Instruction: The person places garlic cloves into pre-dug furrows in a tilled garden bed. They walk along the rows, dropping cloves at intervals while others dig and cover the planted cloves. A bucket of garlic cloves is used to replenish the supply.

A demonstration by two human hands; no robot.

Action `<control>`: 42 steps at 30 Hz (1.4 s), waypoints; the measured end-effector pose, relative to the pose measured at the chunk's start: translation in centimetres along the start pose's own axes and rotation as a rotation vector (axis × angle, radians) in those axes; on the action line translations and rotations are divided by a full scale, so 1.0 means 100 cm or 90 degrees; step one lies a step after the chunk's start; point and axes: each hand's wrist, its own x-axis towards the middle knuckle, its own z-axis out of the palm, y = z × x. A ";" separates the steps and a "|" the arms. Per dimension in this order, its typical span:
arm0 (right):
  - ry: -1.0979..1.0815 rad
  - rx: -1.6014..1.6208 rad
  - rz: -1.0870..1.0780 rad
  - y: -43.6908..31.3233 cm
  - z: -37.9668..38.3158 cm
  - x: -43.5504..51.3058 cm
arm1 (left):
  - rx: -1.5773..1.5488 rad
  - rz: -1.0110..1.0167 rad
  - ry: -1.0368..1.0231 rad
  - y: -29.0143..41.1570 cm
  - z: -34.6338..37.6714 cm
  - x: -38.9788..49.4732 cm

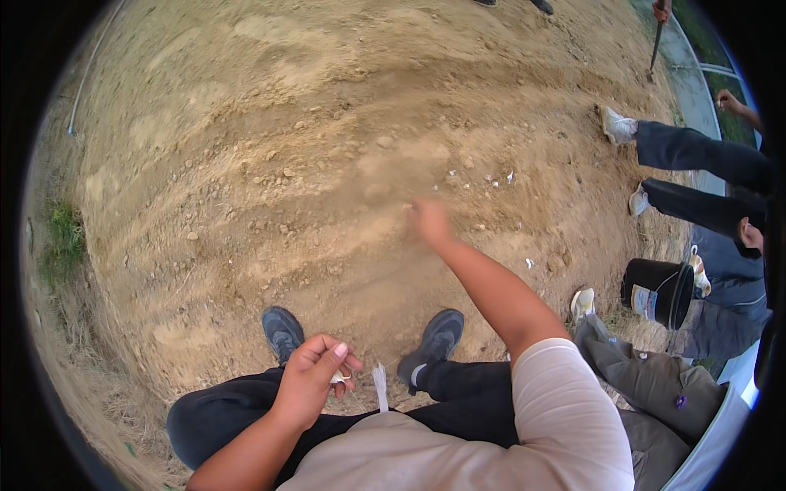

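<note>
My left hand (319,371), above my left knee, is closed around small whitish pieces (338,378) that look like garlic cloves. My right hand (430,222) reaches out over a shallow furrow in the dry soil (344,245); it is blurred, and a small pale thing may be at its fingertips, but this cannot be told. To the right of that hand, several small white pieces (509,177) lie in the loose earth, and another white piece (529,264) lies nearer to my right forearm.
My dark shoes (439,334) stand on the soil. At the right are a black bucket (657,293), a person's legs in dark trousers (700,153), and another person's knees (657,374). A long-handled tool (657,46) is held at the upper right. Grass (64,236) grows at the left edge.
</note>
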 end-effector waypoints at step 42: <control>-0.285 0.453 -0.150 -0.135 -0.094 -0.143 | -0.110 -0.028 0.014 0.006 -0.018 0.018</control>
